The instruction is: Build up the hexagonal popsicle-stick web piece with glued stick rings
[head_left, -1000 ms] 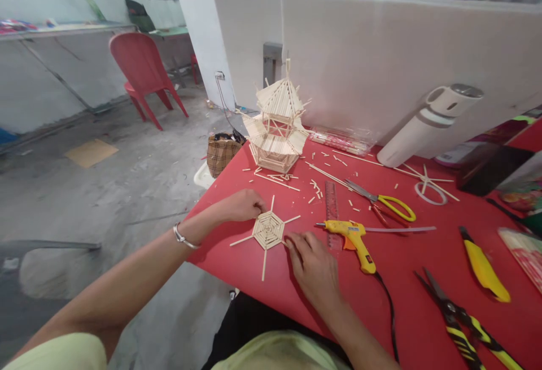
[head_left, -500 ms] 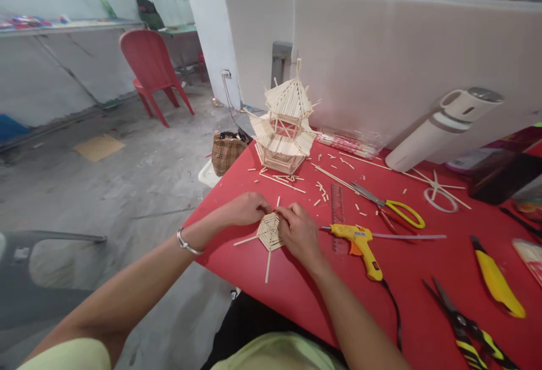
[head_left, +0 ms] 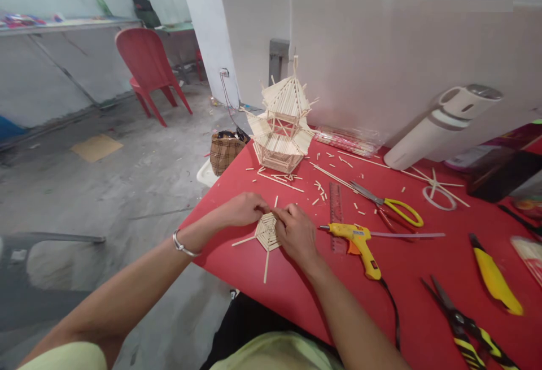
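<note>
Your right hand point(head_left: 297, 235) has moved most: a second ago it lay at the lower right edge of the stick hexagon point(head_left: 266, 233), and now it is up over that piece's right side, its fingertips close beside those of your left hand point(head_left: 247, 210) at the top edge. Half a second ago the two hands were already set this way, and little has changed since.

The hexagon lies flat on the red table point(head_left: 254, 265), near the edge closest to you, in front of the stick pagoda point(head_left: 282, 144). Its top, lower-left and bottom spokes show; the upper-right spoke, plain to see a second ago, is now behind your right hand.

Your left fingers are bent at the hexagon's upper edge, and your right fingers curl over it. You hide the fingertips, so I cannot tell whether either hand is pinching a stick or only pressing down.

The glue gun point(head_left: 358, 240) rests as before across the clear ruler point(head_left: 336, 203), just right of your right hand. The yellow-handled scissors point(head_left: 400, 209) and the cut stick bits point(head_left: 320, 190) beyond it also stay put.
</note>
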`<state>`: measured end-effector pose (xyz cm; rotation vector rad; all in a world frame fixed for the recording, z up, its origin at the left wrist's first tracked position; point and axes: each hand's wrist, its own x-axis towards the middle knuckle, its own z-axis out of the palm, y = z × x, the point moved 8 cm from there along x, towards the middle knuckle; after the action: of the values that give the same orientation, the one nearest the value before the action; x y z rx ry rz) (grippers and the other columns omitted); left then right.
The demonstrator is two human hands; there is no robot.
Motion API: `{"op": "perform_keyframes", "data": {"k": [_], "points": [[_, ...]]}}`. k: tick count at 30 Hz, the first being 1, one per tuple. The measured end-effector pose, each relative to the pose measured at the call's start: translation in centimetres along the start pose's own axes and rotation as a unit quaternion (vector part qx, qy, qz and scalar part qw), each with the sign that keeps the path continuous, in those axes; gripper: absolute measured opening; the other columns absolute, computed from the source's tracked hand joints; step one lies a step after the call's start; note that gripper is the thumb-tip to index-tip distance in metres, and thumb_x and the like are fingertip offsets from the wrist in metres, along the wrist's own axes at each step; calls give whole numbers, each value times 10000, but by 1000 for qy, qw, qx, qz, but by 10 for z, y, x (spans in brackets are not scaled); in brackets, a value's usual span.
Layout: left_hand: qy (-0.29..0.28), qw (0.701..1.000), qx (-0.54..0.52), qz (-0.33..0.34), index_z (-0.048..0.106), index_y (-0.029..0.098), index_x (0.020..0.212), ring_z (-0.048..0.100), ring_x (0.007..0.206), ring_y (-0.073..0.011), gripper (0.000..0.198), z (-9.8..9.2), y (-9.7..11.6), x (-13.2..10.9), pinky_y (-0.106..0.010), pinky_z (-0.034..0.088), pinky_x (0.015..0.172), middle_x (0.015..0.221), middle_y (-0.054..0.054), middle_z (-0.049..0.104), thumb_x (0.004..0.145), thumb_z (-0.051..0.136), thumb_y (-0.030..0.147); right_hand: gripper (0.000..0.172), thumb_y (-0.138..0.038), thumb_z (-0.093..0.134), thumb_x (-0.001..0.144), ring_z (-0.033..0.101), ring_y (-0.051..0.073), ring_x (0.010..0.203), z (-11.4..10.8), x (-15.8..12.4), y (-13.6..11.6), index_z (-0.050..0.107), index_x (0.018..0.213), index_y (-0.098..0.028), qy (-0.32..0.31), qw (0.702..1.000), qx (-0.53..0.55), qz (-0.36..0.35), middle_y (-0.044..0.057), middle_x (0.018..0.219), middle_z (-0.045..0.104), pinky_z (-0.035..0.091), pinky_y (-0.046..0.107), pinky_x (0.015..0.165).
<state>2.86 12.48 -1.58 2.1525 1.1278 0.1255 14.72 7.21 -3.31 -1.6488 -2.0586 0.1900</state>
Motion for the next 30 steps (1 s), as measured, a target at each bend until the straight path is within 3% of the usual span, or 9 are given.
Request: {"op": "perform_keyframes", "data": {"k": [8, 13, 16, 20, 30], "points": [[15, 1000, 0, 8, 777, 176, 929, 642, 857, -172, 357, 1, 1, -4, -254, 473, 795, 962, -59, 730, 785, 470, 65, 243, -210, 535, 927, 503, 160, 821, 2, -1, -1, 723, 1048, -306, 6, 1000, -8, -3, 21, 825, 568, 291, 279, 643], [86, 996, 3, 13, 743, 164, 845, 637, 848, -165, 265, -5, -1, -15, -251, 468, 788, 927, -59, 704, 783, 498, 85, 254, -215, 538, 930, 507, 162, 830, 1, -2, -2, 724, 1076, -307, 8, 1000, -6, -6, 24, 835, 579, 297, 273, 649], [139, 989, 36, -16, 703, 155, 759, 612, 756, -151, 181, -9, -7, -25, -246, 452, 713, 872, -59, 671, 762, 528, 109, 256, -212, 544, 925, 509, 165, 833, 1, -1, -1, 725, 1080, -305, 8, 1000, -5, -5, 25, 835, 583, 304, 273, 657], [142, 986, 55, -71, 677, 167, 738, 583, 671, -149, 126, -1, -19, -34, -246, 408, 621, 759, -41, 671, 775, 557, 184, 269, -201, 560, 909, 511, 165, 845, 2, 0, 0, 723, 1095, -306, 5, 1000, -4, -3, 23, 850, 590, 319, 273, 672], [209, 969, 73, -106, 614, 189, 789, 564, 649, -153, 76, 4, -25, -40, -256, 365, 599, 740, -21, 654, 820, 562, 236, 273, -209, 551, 919, 511, 168, 864, 2, 0, 0, 723, 1107, -306, -4, 1000, -1, 1, 29, 861, 597, 324, 264, 687]]}}
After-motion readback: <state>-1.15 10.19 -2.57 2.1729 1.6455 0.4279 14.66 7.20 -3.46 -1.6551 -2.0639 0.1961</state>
